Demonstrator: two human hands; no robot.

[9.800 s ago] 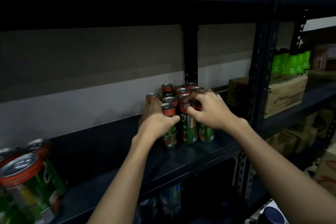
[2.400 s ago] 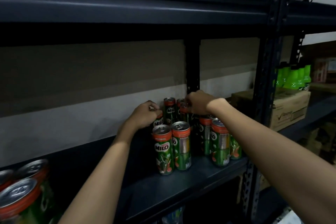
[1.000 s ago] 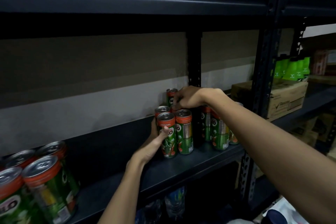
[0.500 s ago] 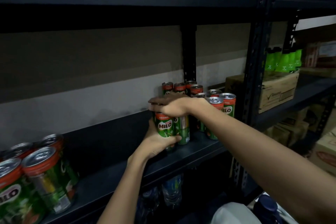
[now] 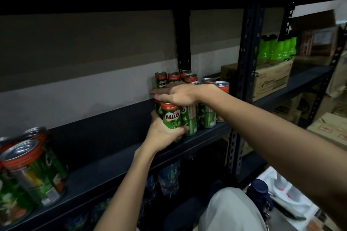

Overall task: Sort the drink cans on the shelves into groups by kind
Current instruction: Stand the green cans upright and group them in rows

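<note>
Shelving: dark metal rack point(image 5: 116, 163) with perforated uprights, flat matte boards; behind it a wall in two bands, grey-brown above, pale grey below. Dim light, upper shelf edge in shadow.

Can cluster point(image 5: 189, 88) stands upright on the middle shelf, near the rear upright: slim cylinders, green printed bodies, red band at the top, silver pull-tab lids, "MILO" legible on several. Front can point(image 5: 171, 116) sits at the left front of the cluster, touching its neighbours.

Left hand point(image 5: 162, 133): fingers curled round the lower part of the front can, thumb across its base at the front.

Right hand point(image 5: 178, 94): palm down, fingers straight, lying flat across the tops of the front cans.

Second group of cans point(image 5: 28, 170), same green and red kind, at the far left of the same shelf, well apart from the cluster; blurred, appears tilted by the lens.

Right bay: cardboard box point(image 5: 270, 78), matte brown with printed marking; bright green pouches point(image 5: 277, 48) standing on top of it. More cartons farther right and below. Clear plastic bottles point(image 5: 169, 176) on the shelf underneath, glossy, partly hidden
</note>
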